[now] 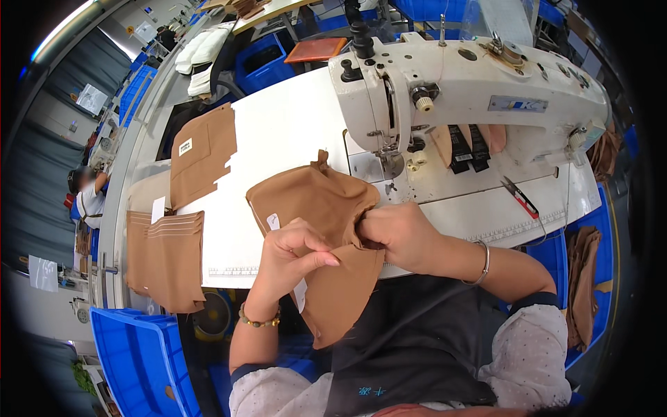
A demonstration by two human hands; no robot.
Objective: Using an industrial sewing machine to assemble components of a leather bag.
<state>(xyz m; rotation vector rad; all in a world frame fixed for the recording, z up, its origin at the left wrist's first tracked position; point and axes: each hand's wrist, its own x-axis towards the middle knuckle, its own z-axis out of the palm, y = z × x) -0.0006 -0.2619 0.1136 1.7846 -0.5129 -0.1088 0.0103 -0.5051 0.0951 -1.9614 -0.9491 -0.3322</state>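
A brown sewn fabric piece (306, 198) lies partly on the white table, its lower part hanging over the front edge toward my lap. My left hand (295, 254) pinches its edge between thumb and fingers, beside a small white paper tag. My right hand (403, 236) is closed around the gathered seam, with some fingertips tucked inside the fabric and hidden. Just beyond my right hand stands a white sewing machine (445, 76), its needle area (392, 163) apart from the fabric.
Left on the table are a flat brown panel (208, 156) with a label and a stack of brown pieces (167, 257). Red-handled thread snips (521, 198) lie at the right. Blue bins (139, 354) flank me, one holding brown fabric (582, 278). Another person (90, 198) sits far left.
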